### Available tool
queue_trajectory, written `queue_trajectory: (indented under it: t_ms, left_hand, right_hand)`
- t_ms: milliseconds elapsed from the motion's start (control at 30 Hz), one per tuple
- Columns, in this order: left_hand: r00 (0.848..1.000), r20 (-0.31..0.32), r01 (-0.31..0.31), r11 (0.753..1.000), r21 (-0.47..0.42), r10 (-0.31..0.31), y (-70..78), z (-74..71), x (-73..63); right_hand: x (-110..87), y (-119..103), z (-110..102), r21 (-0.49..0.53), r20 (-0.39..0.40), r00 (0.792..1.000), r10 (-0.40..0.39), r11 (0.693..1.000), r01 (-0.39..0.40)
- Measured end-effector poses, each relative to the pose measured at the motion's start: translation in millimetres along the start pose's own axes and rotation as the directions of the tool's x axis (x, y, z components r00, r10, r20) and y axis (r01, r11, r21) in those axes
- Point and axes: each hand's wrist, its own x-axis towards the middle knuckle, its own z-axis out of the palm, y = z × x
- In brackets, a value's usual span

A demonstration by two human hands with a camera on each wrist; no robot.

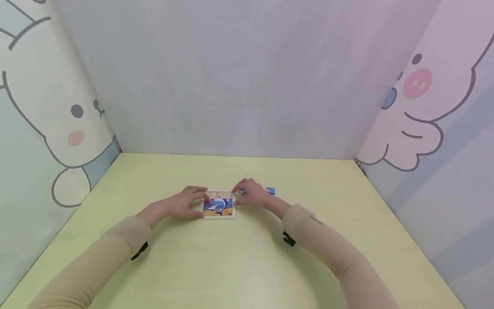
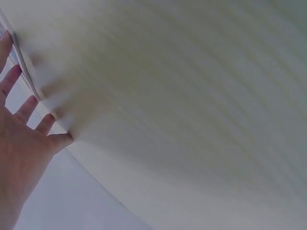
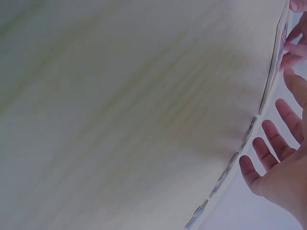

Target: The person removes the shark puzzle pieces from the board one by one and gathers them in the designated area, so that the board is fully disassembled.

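Before me the table (image 1: pixel 220 262) is bright, with pale glare at six o'clock and soft shadows under the sleeves (image 1: pixel 102 255). The wrist views look dimmer and hazy, and the table's edge bends there.

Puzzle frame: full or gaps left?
Not full: in the head view, the puzzle frame has picture pieces across its lower part but bare wood-coloured board along the top; loose pieces lie to its right.

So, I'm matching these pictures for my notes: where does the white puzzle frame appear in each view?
Head: white puzzle frame slightly left of centre, below mid-height.
Left wrist: upper left edge, cut off by the border.
Right wrist: upper right edge, seen nearly edge-on.
Shared landmark: the left hand, at the frame in all three.
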Motion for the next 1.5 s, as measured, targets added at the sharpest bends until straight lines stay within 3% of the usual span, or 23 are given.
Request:
queue_trajectory:
  t_ms: [233, 400, 600, 900, 1233, 1333, 1500]
  left_hand:
    - [1.000, 0.005, 0.005, 1.000, 0.001, -0.005, -0.5, -0.7, 0.4]
    - [1.000, -0.002, -0.031, 0.999, 0.018, 0.031, 1.5, -1.4, -0.7]
    - [0.998, 0.026, -0.055, 0.996, 0.077, 0.053, 5.0, -2.7, -1.9]
    - [0.998, 0.037, -0.060, 0.994, 0.086, 0.057, 6.5, -4.0, -2.2]
    - [0.998, 0.036, -0.056, 0.994, 0.091, 0.053, 7.7, -5.7, -3.0]
    - [0.998, 0.036, -0.054, 0.994, 0.092, 0.051, 8.2, -6.2, -3.5]
    - [0.998, 0.043, -0.042, 0.996, 0.084, 0.039, 9.0, -6.1, -3.7]
  right_hand:
    - [1.4, -7.5, 7.3, -0.114, 0.046, 0.999, 0.016, 0.993, -0.011]
    - [0.1, -12.3, 6.8, -0.154, 0.049, 0.999, 0.008, 0.988, 0.000]
    - [-1.1, -17.8, 4.1, -0.175, 0.054, 0.999, 0.001, 0.985, 0.008]
    - [0.1, -16.5, 8.9, -0.150, 0.047, 0.999, 0.017, 0.989, -0.010]
    - [1.5, -14.5, 11.0, -0.080, 0.014, 0.999, -0.034, 0.996, 0.035]
    - [2.3, -16.2, 8.2, 0.003, -0.004, 0.998, -0.057, 0.998, 0.057]
    - [2.7, -19.0, 3.9, 0.165, -0.006, 1.000, -0.028, 0.986, 0.028]
